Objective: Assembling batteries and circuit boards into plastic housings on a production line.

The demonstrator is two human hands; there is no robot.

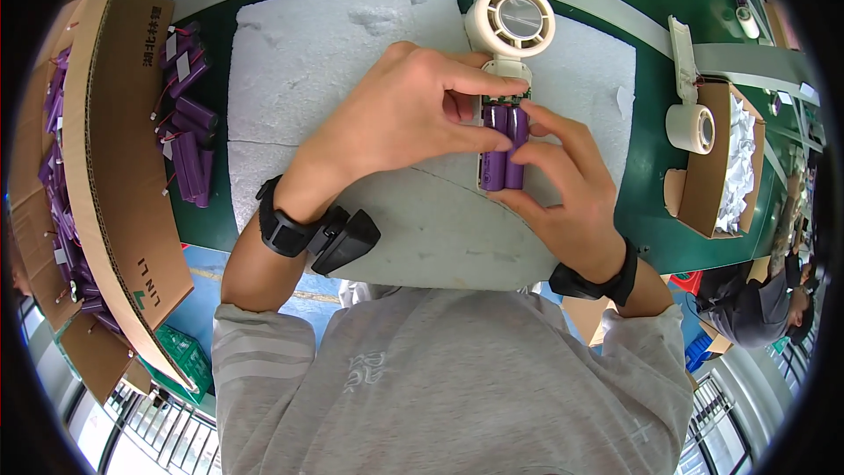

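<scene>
A cream handheld fan (484, 25) lies with its round head away from me and its handle opened. Inside the handle sits a purple two-cell battery pack (494, 173), just below a small green circuit board (498, 99). My left hand (387, 110) comes across from the left, its index finger at the board end and its thumb on the battery cells. From the right, my right hand (576, 180) grips the pack's side, fingertips near its upper end and thumb by the lower end. The wires between board and pack are mostly hidden by my fingers.
White foam sheeting (299, 44) covers the green table (646, 229). At left, several purple battery packs (189, 158) lie beside a cardboard box (123, 123) holding more. Another fan (690, 127) lies at right by a small carton (703, 185) of white pieces. A person (765, 303) is far right.
</scene>
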